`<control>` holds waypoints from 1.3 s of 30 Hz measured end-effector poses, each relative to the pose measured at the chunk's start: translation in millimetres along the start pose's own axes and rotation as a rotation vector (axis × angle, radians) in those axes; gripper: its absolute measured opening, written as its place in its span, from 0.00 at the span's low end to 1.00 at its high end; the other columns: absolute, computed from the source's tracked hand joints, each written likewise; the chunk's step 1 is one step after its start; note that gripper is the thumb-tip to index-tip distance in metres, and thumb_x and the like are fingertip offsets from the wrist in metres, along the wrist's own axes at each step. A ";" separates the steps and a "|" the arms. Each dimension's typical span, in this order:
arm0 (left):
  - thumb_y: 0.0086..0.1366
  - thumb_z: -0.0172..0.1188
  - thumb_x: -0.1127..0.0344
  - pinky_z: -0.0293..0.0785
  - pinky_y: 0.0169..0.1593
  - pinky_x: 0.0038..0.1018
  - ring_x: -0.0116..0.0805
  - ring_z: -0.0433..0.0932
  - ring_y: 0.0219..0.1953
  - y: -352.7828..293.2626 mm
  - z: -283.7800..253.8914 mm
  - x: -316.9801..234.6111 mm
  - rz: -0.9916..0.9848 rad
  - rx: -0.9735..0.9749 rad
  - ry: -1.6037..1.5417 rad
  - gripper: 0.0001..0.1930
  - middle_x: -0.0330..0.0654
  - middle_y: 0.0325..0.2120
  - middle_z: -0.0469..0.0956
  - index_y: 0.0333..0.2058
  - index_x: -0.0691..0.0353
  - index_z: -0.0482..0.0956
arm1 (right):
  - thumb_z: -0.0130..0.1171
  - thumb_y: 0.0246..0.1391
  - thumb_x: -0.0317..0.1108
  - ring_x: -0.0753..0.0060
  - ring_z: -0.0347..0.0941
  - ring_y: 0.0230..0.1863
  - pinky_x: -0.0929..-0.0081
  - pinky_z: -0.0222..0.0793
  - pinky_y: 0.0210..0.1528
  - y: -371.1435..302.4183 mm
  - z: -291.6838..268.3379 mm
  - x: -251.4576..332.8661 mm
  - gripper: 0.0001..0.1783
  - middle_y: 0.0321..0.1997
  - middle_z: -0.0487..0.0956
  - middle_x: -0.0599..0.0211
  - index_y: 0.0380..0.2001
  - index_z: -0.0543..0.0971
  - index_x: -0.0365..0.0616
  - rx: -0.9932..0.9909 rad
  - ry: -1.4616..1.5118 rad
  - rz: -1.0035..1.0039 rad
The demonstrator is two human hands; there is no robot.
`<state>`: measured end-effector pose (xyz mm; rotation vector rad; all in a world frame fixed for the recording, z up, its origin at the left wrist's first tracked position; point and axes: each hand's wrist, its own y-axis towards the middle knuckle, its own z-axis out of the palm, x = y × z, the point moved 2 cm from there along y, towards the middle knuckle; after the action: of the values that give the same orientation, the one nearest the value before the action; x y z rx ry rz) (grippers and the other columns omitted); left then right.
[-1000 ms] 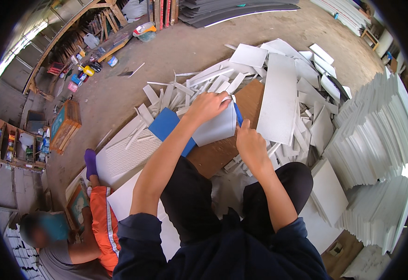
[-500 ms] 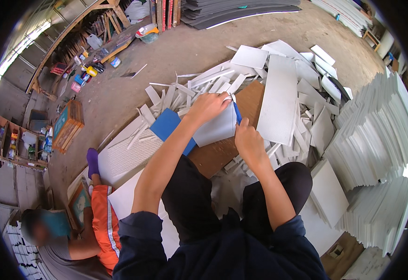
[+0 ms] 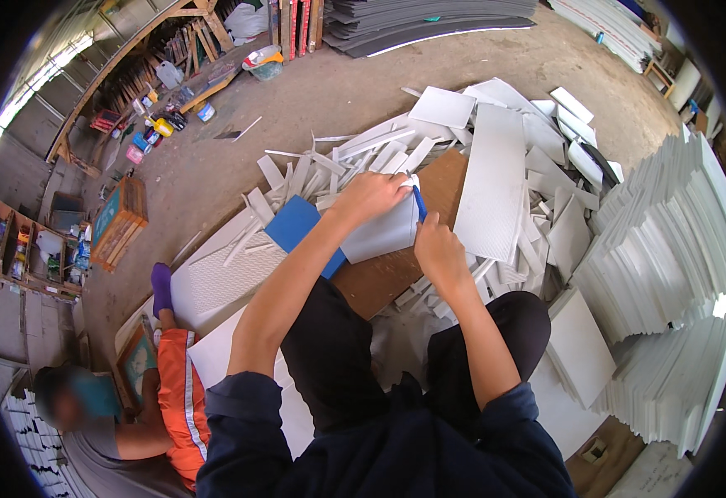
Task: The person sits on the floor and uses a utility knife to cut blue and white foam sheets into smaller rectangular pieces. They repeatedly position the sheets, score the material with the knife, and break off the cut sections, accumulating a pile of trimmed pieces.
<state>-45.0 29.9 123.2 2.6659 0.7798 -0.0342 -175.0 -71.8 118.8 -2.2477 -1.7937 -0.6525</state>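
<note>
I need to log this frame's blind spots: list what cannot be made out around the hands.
- Head view: the blue tool in the right hand is too small to show its tip or kind.
- The left hand covers part of the white sheet.
- The left forearm hides part of the blue sheet.

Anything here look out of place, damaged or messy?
Yes: loose white offcut strips lie scattered at all angles on the floor beyond the brown board, unlike the neat white panel stacks at right. The left hand presses a white sheet; the right hand holds a blue tool.
</note>
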 end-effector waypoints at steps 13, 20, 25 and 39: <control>0.60 0.53 0.60 0.71 0.33 0.38 0.48 0.74 0.32 -0.6 -5.1 5.8 -0.029 -0.062 -0.140 0.11 0.45 0.32 0.71 0.33 0.62 0.70 | 0.44 0.57 0.36 0.50 0.76 0.24 0.60 0.73 0.23 -6.0 -1.5 0.7 0.12 0.20 0.76 0.50 0.27 0.64 0.38 0.040 -0.066 0.011; 0.59 0.53 0.59 0.71 0.33 0.38 0.48 0.73 0.32 -3.3 -4.9 4.9 -0.003 -0.063 -0.162 0.11 0.44 0.32 0.70 0.33 0.62 0.70 | 0.44 0.57 0.36 0.49 0.76 0.25 0.61 0.73 0.23 4.7 3.4 0.6 0.11 0.20 0.76 0.50 0.28 0.64 0.37 0.016 -0.065 -0.018; 0.60 0.53 0.60 0.70 0.34 0.38 0.48 0.74 0.33 -1.4 -7.3 3.8 -0.075 -0.024 -0.163 0.11 0.44 0.33 0.71 0.33 0.61 0.69 | 0.45 0.57 0.37 0.49 0.76 0.25 0.60 0.73 0.23 -9.3 4.2 -3.5 0.12 0.19 0.76 0.51 0.28 0.65 0.38 0.007 -0.038 -0.007; 0.54 0.59 0.69 0.73 0.38 0.30 0.38 0.76 0.37 -0.3 -14.7 6.5 -0.010 -0.138 -0.426 0.12 0.40 0.33 0.73 0.38 0.57 0.74 | 0.47 0.55 0.37 0.44 0.74 0.24 0.55 0.70 0.26 0.5 -2.9 -4.3 0.12 0.19 0.75 0.47 0.32 0.64 0.36 -0.005 0.013 -0.056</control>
<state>-40.8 38.7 136.0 2.4004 0.6282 -0.5129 -175.8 -76.9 119.4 -2.1980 -1.8566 -0.6812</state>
